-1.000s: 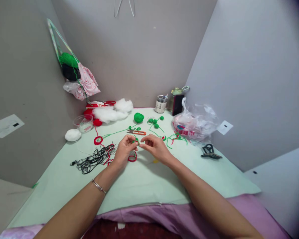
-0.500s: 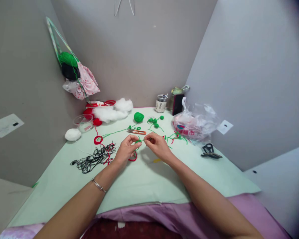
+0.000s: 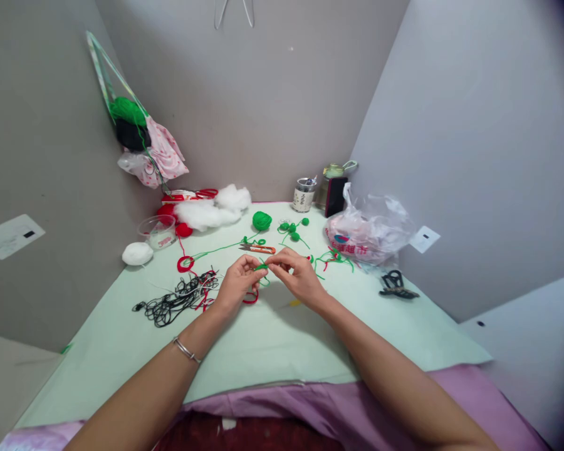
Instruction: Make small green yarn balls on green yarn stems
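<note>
over the middle of the pale green table cover (image 3: 263,357), both my hands met at a small green yarn piece (image 3: 262,267), held up off the surface. left hand (image 3: 236,285): thumb and fingers pinched the piece. right hand (image 3: 298,275): thumb and forefinger drawn together at its right edge, apparently on the yarn; whether a hook or needle sat between them, i could not tell. progress, as judged: piece in hand unfinished, a loose green tail hanging below my fingers. done, by the look of it: several small green balls (image 3: 294,237) beyond my right hand, tails uncut, and red-and-green yarn bits (image 3: 337,256) farther right, loose ends likewise untrimmed. supplies not used up: green yarn ball (image 3: 262,221) and white stuffing (image 3: 207,216) toward the back. orange-handled thread snips (image 3: 258,248) lay just beyond my fingertips, untouched.
</note>
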`<state>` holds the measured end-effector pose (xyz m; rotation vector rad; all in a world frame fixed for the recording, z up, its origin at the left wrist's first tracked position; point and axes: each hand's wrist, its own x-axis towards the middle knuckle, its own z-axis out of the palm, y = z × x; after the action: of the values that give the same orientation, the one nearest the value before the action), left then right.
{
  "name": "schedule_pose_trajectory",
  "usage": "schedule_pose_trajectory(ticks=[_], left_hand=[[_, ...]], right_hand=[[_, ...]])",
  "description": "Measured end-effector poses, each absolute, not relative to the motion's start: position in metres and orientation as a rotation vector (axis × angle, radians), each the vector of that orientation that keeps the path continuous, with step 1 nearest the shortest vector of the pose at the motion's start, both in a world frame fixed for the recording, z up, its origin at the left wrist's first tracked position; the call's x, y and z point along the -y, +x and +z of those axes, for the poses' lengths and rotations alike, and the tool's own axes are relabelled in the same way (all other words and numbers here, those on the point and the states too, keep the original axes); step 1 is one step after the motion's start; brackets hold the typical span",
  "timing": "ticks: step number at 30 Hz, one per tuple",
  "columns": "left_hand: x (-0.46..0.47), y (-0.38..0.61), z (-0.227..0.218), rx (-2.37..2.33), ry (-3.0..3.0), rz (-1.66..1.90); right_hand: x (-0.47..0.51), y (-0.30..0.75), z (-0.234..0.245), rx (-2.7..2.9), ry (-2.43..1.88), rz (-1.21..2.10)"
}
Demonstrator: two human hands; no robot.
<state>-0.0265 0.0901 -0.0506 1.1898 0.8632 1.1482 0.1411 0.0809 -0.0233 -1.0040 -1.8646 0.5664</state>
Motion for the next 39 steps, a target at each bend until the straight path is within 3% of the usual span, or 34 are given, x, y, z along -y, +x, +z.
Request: schedule_pose_trajectory(ticks=[17, 39], left_hand=[[-0.0876, -0.0248, -0.0515, -0.781, 1.211, 1.212], [-0.087, -0.0265, -0.0515, -0.898, 1.537, 1.31]], right_hand=[[-0.0827, 0.1443, -0.0271, 1.98, -1.03, 0.446], [-0.0878, 0.1466, -0.0296, 1.766, -1.0, 0.77]])
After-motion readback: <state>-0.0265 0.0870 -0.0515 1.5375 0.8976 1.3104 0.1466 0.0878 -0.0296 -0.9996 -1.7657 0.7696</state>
